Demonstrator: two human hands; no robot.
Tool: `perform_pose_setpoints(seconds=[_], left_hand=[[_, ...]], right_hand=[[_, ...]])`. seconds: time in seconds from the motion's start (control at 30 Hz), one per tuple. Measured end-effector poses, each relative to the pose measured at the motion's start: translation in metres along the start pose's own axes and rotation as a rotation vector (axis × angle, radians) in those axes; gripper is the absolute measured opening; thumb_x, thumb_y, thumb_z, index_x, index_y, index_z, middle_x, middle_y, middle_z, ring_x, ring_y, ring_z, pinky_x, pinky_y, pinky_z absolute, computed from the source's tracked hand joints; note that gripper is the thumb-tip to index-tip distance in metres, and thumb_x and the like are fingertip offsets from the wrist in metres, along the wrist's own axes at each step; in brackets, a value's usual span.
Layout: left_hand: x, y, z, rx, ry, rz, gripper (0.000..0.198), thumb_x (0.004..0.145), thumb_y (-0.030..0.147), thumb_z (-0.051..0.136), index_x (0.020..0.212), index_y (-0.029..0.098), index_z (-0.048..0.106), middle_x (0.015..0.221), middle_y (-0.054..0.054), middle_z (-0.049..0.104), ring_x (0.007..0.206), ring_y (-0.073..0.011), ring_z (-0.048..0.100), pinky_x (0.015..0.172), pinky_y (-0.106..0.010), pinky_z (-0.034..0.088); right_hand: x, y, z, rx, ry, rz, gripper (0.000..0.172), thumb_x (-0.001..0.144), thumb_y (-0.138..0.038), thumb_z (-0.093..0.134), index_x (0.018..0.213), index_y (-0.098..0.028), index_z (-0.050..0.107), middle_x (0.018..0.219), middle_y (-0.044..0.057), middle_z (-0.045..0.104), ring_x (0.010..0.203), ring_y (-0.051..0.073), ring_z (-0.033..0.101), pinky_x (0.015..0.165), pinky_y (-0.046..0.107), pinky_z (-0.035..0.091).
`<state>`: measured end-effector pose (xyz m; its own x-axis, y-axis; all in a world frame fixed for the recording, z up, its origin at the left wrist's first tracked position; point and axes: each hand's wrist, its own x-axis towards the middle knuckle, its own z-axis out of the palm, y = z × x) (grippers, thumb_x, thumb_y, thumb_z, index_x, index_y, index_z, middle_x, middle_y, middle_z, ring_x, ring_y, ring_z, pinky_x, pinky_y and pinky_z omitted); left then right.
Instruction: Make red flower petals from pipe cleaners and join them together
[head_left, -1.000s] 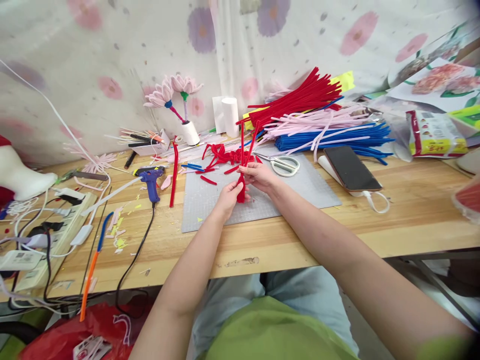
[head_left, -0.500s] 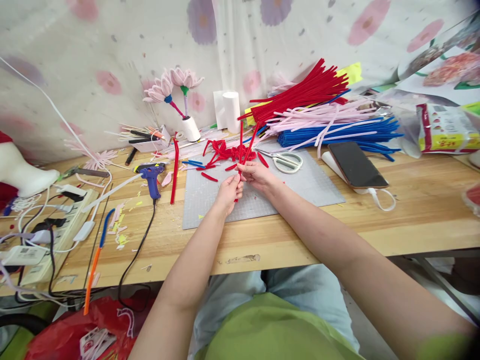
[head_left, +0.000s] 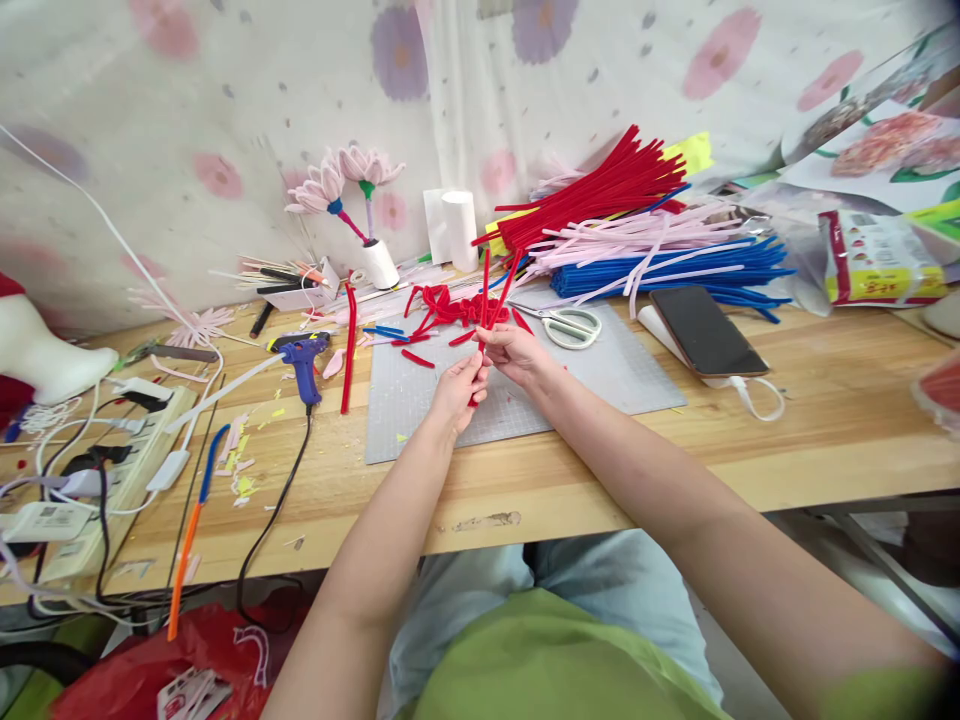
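Both hands meet over the grey cutting mat (head_left: 600, 375). My left hand (head_left: 461, 387) is closed on the lower end of red pipe cleaners (head_left: 486, 290). Just above it, my right hand (head_left: 511, 352) pinches the same red pipe cleaners, whose two upper ends spread in a V. Behind the hands lies a heap of curled red pieces (head_left: 442, 303), with short red pieces (head_left: 417, 358) nearer on the mat. White-handled scissors (head_left: 571, 327) rest to the right of the heap. Upright on the left, a red strip (head_left: 349, 350) lies flat on the table.
A blue glue gun (head_left: 304, 365) and a power strip (head_left: 124, 480) with cables are at left. Pink flowers (head_left: 322, 185) stand at the back. Red (head_left: 600, 190), pink and blue (head_left: 667, 272) bundles lie back right, near a phone (head_left: 707, 332) and a snack bag (head_left: 881, 260).
The camera view has shifted slightly. Both hands remain together on the red pipe cleaners, with little other visible movement.
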<state>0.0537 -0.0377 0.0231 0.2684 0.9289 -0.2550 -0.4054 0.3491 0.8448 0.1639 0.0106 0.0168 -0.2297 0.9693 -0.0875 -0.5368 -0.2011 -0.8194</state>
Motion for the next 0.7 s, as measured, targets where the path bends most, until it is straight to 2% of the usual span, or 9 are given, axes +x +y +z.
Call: perform_pose_setpoints(seconds=[0.13,0.23,0.37,0.47,0.57,0.7], left_hand=[[-0.001,0.002,-0.003,-0.007,-0.035,-0.011,0.02,0.075,0.032,0.062,0.079,0.013,0.059,0.051,0.007,0.037,0.038,0.0003,0.027,0.035,-0.011,0.021],[0.002,0.002,-0.006,0.042,-0.044,-0.026,0.019,0.075,0.032,0.061,0.082,0.014,0.059,0.051,0.007,0.04,0.039,-0.0014,0.032,0.035,-0.013,0.023],[0.007,-0.002,-0.01,0.208,-0.003,0.075,0.016,0.077,0.031,0.058,0.074,0.016,0.056,0.058,0.002,0.053,0.054,-0.0077,0.052,0.047,-0.017,0.039],[0.01,-0.005,-0.011,0.284,-0.002,0.2,0.016,0.079,0.026,0.055,0.067,0.015,0.054,0.06,0.001,0.056,0.06,-0.0082,0.055,0.06,-0.02,0.044],[0.011,-0.006,-0.01,0.236,-0.018,0.233,0.017,0.081,0.024,0.051,0.067,0.015,0.051,0.061,0.002,0.054,0.049,-0.0045,0.046,0.051,-0.017,0.038],[0.01,0.0,-0.011,0.147,-0.029,0.196,0.02,0.084,0.025,0.046,0.067,0.015,0.048,0.052,0.006,0.04,0.037,-0.0012,0.027,0.039,-0.015,0.02]], right_hand=[[0.0,-0.003,-0.002,-0.045,0.007,0.087,0.029,0.052,-0.025,0.078,0.06,-0.012,0.054,0.044,-0.006,0.047,0.037,0.0,0.031,0.036,0.018,0.016],[0.0,-0.005,-0.004,-0.085,0.001,0.097,0.025,0.054,-0.023,0.077,0.062,-0.012,0.057,0.05,-0.003,0.054,0.04,0.001,0.039,0.036,0.017,0.02],[-0.001,-0.003,-0.001,-0.139,-0.076,0.091,0.025,0.057,-0.028,0.075,0.062,-0.013,0.056,0.044,-0.004,0.05,0.035,0.003,0.036,0.033,0.019,0.021],[-0.002,0.0,0.001,-0.165,-0.13,0.096,0.028,0.06,-0.033,0.074,0.063,-0.015,0.054,0.039,-0.006,0.044,0.031,0.005,0.031,0.031,0.02,0.018],[-0.001,0.001,0.004,-0.166,-0.149,0.071,0.029,0.06,-0.035,0.073,0.066,-0.014,0.054,0.043,-0.005,0.048,0.034,0.005,0.034,0.034,0.02,0.022],[0.001,0.001,0.007,-0.144,-0.099,0.024,0.029,0.056,-0.034,0.075,0.066,-0.013,0.057,0.05,-0.005,0.048,0.041,0.003,0.035,0.038,0.018,0.023]])
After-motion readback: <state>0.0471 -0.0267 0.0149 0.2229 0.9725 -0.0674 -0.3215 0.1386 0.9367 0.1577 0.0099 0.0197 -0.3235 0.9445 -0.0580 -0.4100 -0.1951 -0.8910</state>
